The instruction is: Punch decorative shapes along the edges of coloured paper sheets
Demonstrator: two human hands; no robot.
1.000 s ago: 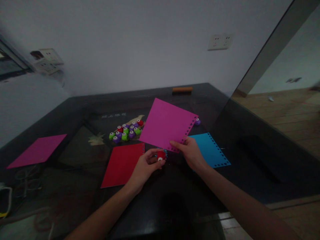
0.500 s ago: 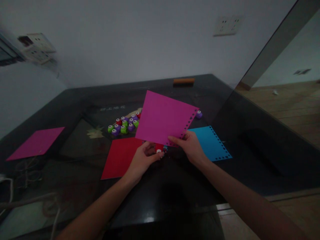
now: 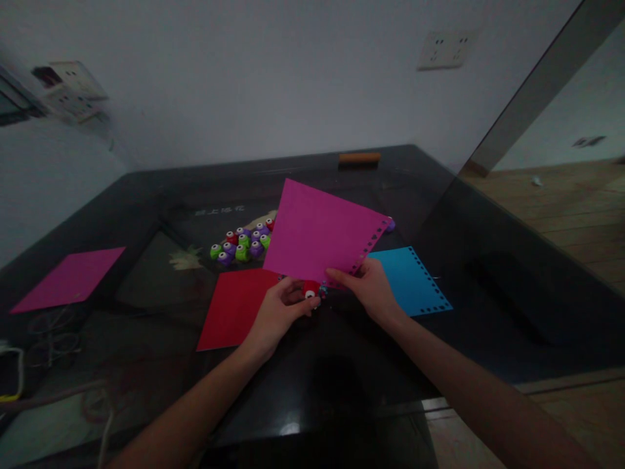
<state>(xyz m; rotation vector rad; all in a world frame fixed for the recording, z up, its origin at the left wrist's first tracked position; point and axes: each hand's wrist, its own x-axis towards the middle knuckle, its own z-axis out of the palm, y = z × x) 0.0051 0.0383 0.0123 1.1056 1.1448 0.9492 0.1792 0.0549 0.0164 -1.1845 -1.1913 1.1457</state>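
My right hand (image 3: 368,286) pinches the lower edge of a pink sheet of paper (image 3: 322,228), thumb in front. A row of punched holes runs down the sheet's right side, and it is tilted up above the table. Just under its lower edge, my left hand (image 3: 280,309) is closed on a small red toy with an eye (image 3: 311,290). Some tiny blue-and-dark bits beside that toy are too small to make out. Red paper (image 3: 227,309) lies under and left of my left hand. Blue paper with punched holes (image 3: 413,280) lies beyond my right wrist.
Several green, purple and red eye toys (image 3: 243,253) cluster behind the red paper, partly hidden by the raised sheet. One purple toy (image 3: 390,225) shows past its right corner. Another pink sheet (image 3: 71,279) lies at left, near cables (image 3: 63,391). A brown cylinder (image 3: 359,158) lies at the back.
The raised pink sheet has tilted slightly, its right corner dropping a little and covering more of the purple toy. Both hands keep their holds almost in place.
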